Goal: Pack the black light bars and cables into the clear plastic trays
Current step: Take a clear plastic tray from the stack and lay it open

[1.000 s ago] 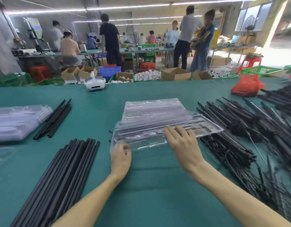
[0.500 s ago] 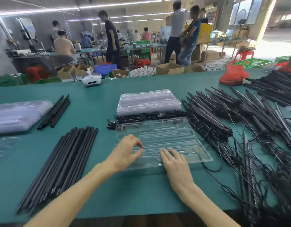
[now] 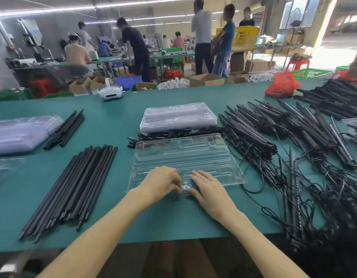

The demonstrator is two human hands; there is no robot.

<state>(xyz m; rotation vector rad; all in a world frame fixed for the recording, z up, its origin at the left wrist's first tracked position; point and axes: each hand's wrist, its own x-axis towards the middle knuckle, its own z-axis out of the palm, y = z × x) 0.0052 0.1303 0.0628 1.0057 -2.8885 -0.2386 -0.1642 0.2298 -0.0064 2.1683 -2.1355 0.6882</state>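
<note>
An empty clear plastic tray (image 3: 183,153) lies flat on the green table in front of me. My left hand (image 3: 159,183) has its fingers curled at the tray's near edge and pinches it. My right hand (image 3: 209,189) rests beside it with straight fingers on the same edge. Behind the tray lies a row of short black pieces (image 3: 173,134), then a stack of clear trays (image 3: 177,117). A neat pile of black light bars (image 3: 73,187) lies to the left. Bars tangled with black cables (image 3: 274,137) cover the right side.
A few more bars (image 3: 65,129) and bagged clear trays (image 3: 19,135) sit at the far left. A white headset (image 3: 110,92) and a red bag (image 3: 282,85) stand at the table's far edge. The table's near edge (image 3: 173,236) is close below my wrists. People work at benches behind.
The top tray came off the stack and now lies flat nearer to me. Both hands have moved together at the middle of its near edge.
</note>
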